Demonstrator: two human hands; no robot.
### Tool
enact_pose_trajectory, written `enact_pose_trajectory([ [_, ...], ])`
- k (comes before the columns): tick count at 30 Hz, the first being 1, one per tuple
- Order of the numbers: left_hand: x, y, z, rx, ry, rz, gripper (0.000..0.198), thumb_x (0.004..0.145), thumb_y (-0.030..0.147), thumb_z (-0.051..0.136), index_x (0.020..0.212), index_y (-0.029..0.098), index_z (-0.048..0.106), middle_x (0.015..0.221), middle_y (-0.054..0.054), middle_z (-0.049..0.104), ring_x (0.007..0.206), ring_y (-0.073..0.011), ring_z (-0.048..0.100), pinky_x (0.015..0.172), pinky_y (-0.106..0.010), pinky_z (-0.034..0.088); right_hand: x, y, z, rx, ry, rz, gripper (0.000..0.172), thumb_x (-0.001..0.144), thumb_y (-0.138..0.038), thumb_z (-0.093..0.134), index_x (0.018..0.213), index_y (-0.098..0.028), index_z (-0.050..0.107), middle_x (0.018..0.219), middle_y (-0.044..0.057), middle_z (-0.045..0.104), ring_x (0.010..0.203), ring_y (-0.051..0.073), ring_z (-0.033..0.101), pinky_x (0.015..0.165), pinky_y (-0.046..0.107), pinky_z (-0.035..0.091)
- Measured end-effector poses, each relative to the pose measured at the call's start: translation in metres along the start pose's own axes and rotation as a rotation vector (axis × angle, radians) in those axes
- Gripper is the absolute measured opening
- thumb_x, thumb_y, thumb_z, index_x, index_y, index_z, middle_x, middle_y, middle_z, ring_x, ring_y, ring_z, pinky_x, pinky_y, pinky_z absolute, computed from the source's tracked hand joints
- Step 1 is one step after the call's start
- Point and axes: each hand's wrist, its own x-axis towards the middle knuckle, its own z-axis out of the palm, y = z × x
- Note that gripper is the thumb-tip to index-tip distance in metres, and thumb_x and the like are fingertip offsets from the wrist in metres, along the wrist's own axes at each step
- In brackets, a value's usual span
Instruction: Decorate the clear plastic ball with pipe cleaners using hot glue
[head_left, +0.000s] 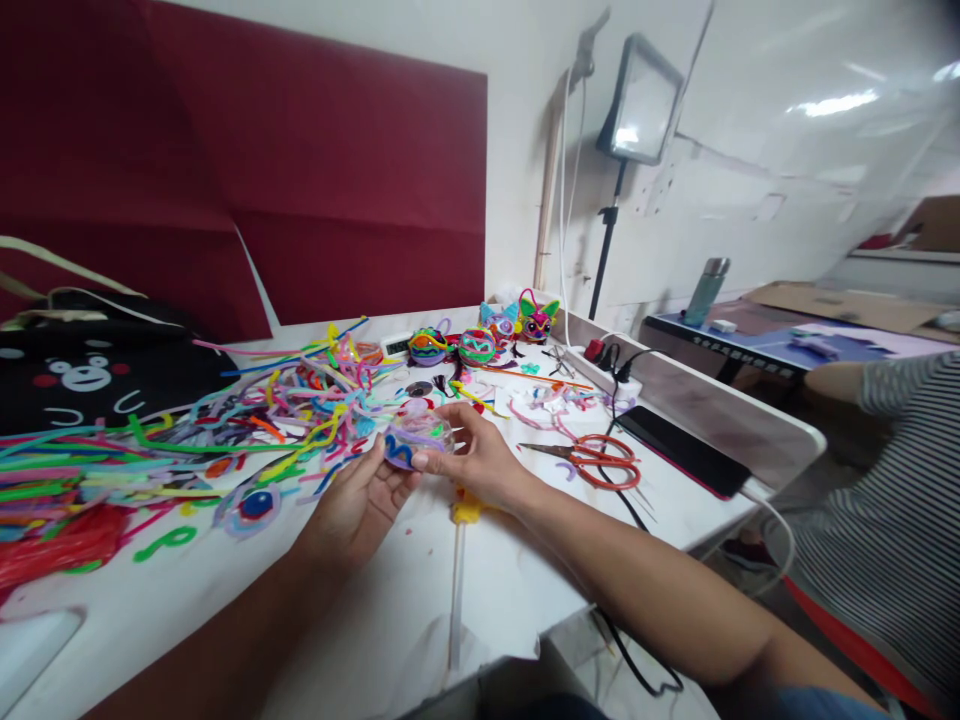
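Note:
Both my hands hold a small purple pipe-cleaner piece [417,436] with a blue squiggle on it, just above the white table [487,580]. My left hand [358,505] cups it from below with curled fingers. My right hand [474,455] grips its right side, thumb and fingers closed round it. A large heap of coloured pipe cleaners [225,440] lies directly to the left of my hands.
Red-handled scissors [592,460] lie right of my hands, a black phone [686,450] on a cable beyond. Finished colourful pipe-cleaner figures [480,340] stand at the back. A black bear-print bag [90,380] sits far left. A person in a striped top [892,500] sits at right.

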Motion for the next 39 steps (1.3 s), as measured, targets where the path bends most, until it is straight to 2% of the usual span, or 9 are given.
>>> enact_pose_trajectory([
  [11, 0.0020, -0.0008, -0.0010, 0.016, -0.021, 0.001, 0.029, 0.099, 0.013, 0.035, 0.100, 0.012, 0.065, 0.083, -0.006, 0.074, 0.064, -0.0105, 0.070, 0.055, -0.020, 0.060, 0.0017, 0.0031, 0.0004, 0.015, 0.003, -0.011, 0.063, 0.056, -0.046, 0.086, 0.107, -0.020, 0.058, 0.104, 0.004, 0.063, 0.083, 0.017, 0.059, 0.068, 0.027, 0.047],
  [20, 0.0005, -0.0004, 0.0016, -0.002, -0.001, -0.026, 0.028, 0.098, 0.012, 0.038, 0.099, 0.012, 0.066, 0.074, -0.004, 0.072, 0.059, -0.0106, 0.068, 0.052, -0.020, 0.059, 0.0008, 0.0005, -0.0003, 0.003, -0.003, 0.003, 0.063, 0.056, -0.047, 0.086, 0.106, -0.021, 0.058, 0.104, 0.004, 0.064, 0.082, 0.017, 0.059, 0.066, 0.026, 0.048],
  [31, 0.0009, -0.0007, -0.0005, -0.026, -0.018, -0.040, 0.025, 0.098, 0.014, 0.040, 0.099, 0.012, 0.065, 0.079, -0.005, 0.074, 0.061, -0.0116, 0.070, 0.054, -0.021, 0.059, -0.0003, -0.0041, -0.0013, 0.026, -0.018, 0.027, 0.063, 0.055, -0.046, 0.086, 0.106, -0.020, 0.058, 0.098, 0.003, 0.065, 0.074, 0.014, 0.057, 0.067, 0.027, 0.045],
  [39, -0.0013, 0.0005, 0.0010, -0.047, -0.013, -0.050, 0.026, 0.099, 0.015, 0.039, 0.100, 0.012, 0.065, 0.078, -0.006, 0.074, 0.060, -0.0113, 0.069, 0.053, -0.020, 0.059, -0.0002, -0.0037, -0.0011, -0.015, 0.006, 0.004, 0.064, 0.055, -0.047, 0.086, 0.106, -0.021, 0.058, 0.098, 0.003, 0.065, 0.080, 0.016, 0.059, 0.068, 0.027, 0.046],
])
